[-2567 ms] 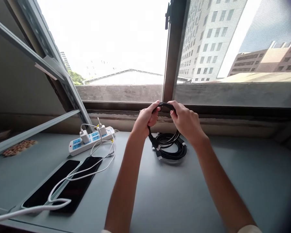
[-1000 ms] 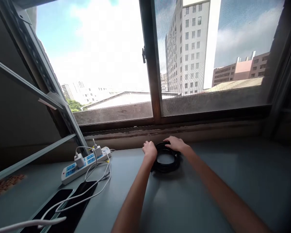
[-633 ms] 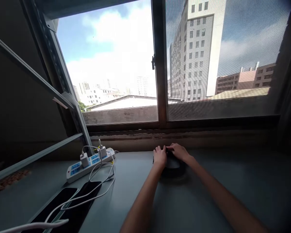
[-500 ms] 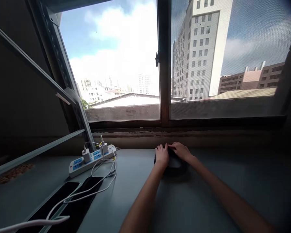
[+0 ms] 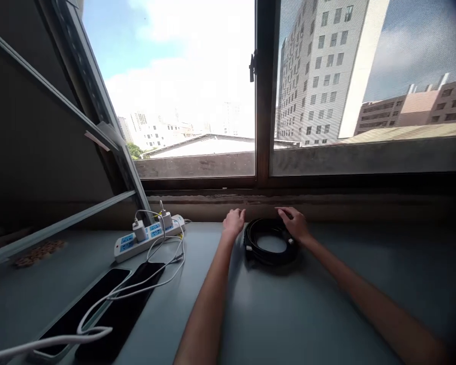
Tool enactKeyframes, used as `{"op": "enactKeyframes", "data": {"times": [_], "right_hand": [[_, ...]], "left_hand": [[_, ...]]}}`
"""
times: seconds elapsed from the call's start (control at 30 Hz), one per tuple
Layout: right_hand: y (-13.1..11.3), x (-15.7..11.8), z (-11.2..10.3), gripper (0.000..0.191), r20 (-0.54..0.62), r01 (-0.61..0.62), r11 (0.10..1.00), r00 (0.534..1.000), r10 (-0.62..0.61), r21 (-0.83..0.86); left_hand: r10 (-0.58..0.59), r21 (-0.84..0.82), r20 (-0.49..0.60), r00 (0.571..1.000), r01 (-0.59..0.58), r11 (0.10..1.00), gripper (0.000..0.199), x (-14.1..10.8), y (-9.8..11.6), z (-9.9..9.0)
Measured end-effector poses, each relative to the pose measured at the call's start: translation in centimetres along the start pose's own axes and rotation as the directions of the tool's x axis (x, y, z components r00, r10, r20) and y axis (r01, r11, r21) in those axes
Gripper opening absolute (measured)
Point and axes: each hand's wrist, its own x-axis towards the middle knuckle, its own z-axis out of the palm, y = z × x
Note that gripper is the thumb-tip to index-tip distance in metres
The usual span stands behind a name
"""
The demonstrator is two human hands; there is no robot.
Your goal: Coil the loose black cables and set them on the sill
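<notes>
A coiled black cable [image 5: 269,257] lies flat on the grey-blue table [image 5: 266,314], with small light-coloured connectors or ties on its left and right sides. Just left of the coil is my left hand [image 5: 234,221], apart from it, holding nothing, its fingers loosely extended toward the window. My right hand [image 5: 294,223] is over the coil's upper right edge, with thumb and fingers apart and nothing gripped between them; whether it touches the cable is hard to tell.
On the left sits a white power strip [image 5: 148,237] with two plugged chargers and looping white cables [image 5: 137,291]. Two dark, flat phone-like devices [image 5: 125,319] lie below it. A metal frame [image 5: 61,220] slants in front of the left wall. The window [image 5: 264,101] stands behind the table.
Both hands have moved apart off the coil, my left to the left and my right slightly to the right, exposing its ring. The camera view has tilted slightly down.
</notes>
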Motion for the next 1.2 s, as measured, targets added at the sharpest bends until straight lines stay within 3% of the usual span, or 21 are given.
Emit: {"op": "enactKeyframes", "data": {"times": [0.13, 0.27, 0.43, 0.6, 1.2], "right_hand": [[2.7, 0.0, 0.3, 0.033, -0.098, -0.215, 0.977, 0.972, 0.215, 0.010], [4.2, -0.2, 0.7, 0.029, -0.007, -0.329, 0.944, 0.944, 0.329, -0.022], [4.1, -0.1, 0.9, 0.027, 0.122, -0.351, 0.934, 0.926, 0.356, -0.064], [3.6, -0.3, 0.5, 0.028, 0.168, -0.367, 0.926, 0.911, 0.376, -0.087], [2.8, -0.5, -0.1, 0.028, 0.194, -0.363, 0.919, 0.901, 0.388, -0.152]], "left_hand": [[-0.175, 0.052, -0.018, 0.984, 0.176, 0.983, 0.055, -0.4, -2.4, 1.1], [-0.165, 0.108, -0.030, 0.986, 0.168, 0.980, 0.042, -0.7, -1.9, 2.6], [-0.106, 0.153, -0.037, 0.994, 0.111, 0.982, 0.040, -1.0, -0.8, 2.9], [-0.089, 0.174, -0.031, 0.996, 0.093, 0.980, 0.035, -1.2, -1.0, 2.6], [-0.087, 0.161, -0.072, 0.994, 0.098, 0.982, 0.036, -0.5, -1.7, 3.0]]}}
